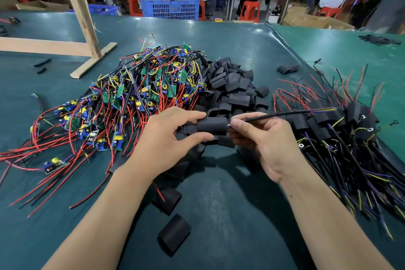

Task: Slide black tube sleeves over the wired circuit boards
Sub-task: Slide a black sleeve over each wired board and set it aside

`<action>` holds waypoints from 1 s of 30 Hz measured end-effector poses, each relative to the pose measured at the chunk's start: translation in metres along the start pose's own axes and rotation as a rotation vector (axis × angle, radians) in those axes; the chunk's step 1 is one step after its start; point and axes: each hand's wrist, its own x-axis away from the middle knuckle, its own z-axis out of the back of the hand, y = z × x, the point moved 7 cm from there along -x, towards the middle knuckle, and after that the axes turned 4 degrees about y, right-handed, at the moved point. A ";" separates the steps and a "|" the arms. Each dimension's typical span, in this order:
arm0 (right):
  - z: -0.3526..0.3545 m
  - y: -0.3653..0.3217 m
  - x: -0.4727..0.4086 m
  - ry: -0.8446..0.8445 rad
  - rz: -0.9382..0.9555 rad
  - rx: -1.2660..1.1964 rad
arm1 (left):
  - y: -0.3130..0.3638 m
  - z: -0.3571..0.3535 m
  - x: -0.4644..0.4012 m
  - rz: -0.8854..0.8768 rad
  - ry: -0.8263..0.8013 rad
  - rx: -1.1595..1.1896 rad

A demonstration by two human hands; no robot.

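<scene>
My left hand (173, 136) grips a black tube sleeve (211, 126) between thumb and fingers, held above the green table. My right hand (263, 138) pinches a black cable (285, 114) that comes out of the sleeve's right end and points right, with yellow and purple wire tips. The board inside the sleeve is hidden. A big heap of bare wired circuit boards (135, 94) with red and black wires lies at the left. A heap of empty black sleeves (232, 85) sits behind my hands. Sleeved boards (341, 129) with their wires are piled at the right.
Loose sleeves (174, 234) lie on the green mat (230, 215) near me. A wooden frame (87, 35) stands at the back left. A blue crate (169, 5), red stools and seated people are beyond the table's far edge.
</scene>
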 end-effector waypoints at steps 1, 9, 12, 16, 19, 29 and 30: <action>0.001 0.001 0.000 0.009 -0.009 -0.006 | 0.002 -0.001 0.000 -0.015 0.012 0.004; -0.002 0.005 0.001 0.012 -0.081 -0.070 | 0.008 0.000 -0.001 -0.050 0.053 -0.003; -0.001 0.006 0.002 0.014 -0.095 -0.104 | 0.009 0.000 -0.001 -0.057 0.052 0.001; -0.005 0.009 0.002 -0.011 -0.145 -0.151 | 0.010 0.001 0.000 -0.053 0.053 -0.001; -0.006 0.011 0.002 -0.021 -0.172 -0.198 | 0.012 0.003 -0.001 -0.065 0.058 -0.009; -0.004 0.011 0.001 -0.019 -0.166 -0.104 | 0.014 0.002 -0.001 -0.096 0.060 -0.030; -0.003 0.011 0.001 -0.012 -0.166 -0.096 | 0.014 0.002 -0.001 -0.098 0.065 -0.035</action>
